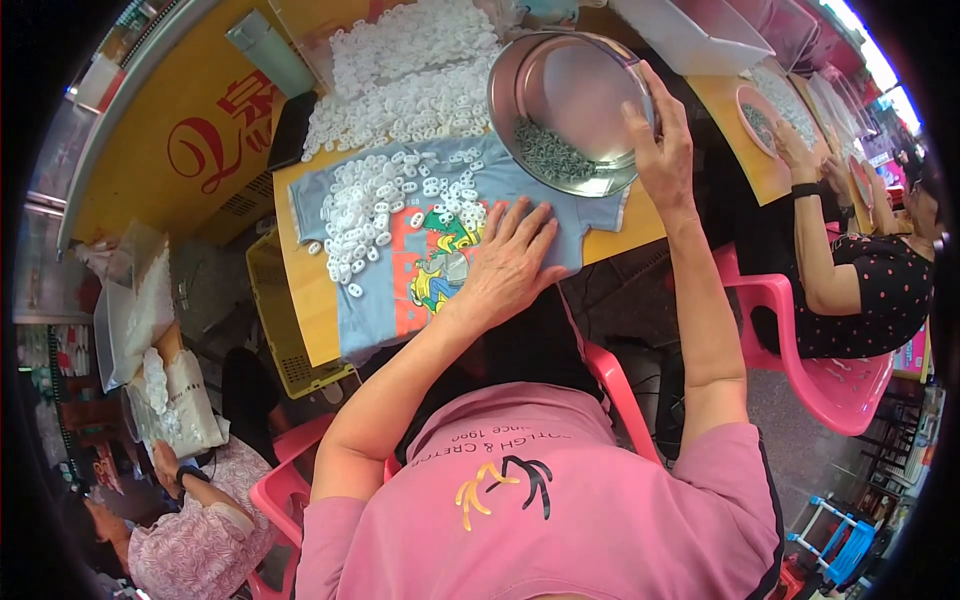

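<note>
My left hand [505, 268] lies flat, fingers spread, on a grey-blue T-shirt [365, 320] with a colourful print, laid over the table. Close to its fingertips are scattered small white oval plastic pieces with two holes [360, 215]. My right hand [662, 145] grips the right rim of a round metal bowl [565, 85], fingers outside and thumb over the edge. The bowl is tilted, and small dark grey pieces, perhaps screws, [550, 152] lie gathered along its lower side.
A large heap of white pieces [405, 75] covers the table's far side. Beside it are a dark phone [294, 130] and a pale green bottle [270, 55]. A yellow crate [280, 320] stands below left. Other people sit left and right on pink chairs [790, 340].
</note>
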